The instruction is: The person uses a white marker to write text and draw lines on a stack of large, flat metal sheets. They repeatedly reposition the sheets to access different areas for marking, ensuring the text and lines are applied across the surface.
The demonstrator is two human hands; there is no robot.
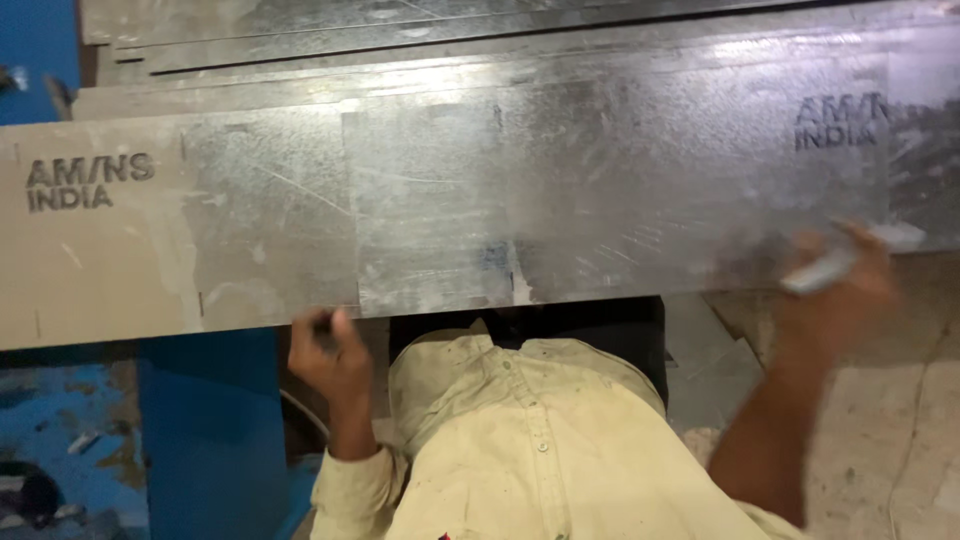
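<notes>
Flat, scuffed galvanized sheet (450, 200), dull grey. Left hand (330, 360) pinching its near edge; right hand (835, 285), blurred, clasping a pale marker (850, 255) over it.

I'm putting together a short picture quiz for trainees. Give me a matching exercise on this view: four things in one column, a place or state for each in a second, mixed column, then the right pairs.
Things:
1. left hand
2. right hand
3. metal sheet
4. blue machine frame

Places or states:
A. lies flat across the view, grey and scratched
B. grips the near edge of the sheet from below
C. stands under the sheet, at the lower left
D. blurred, holds a slim pale tool over the sheet's near right edge

Pairs: 1-B, 2-D, 3-A, 4-C
</notes>
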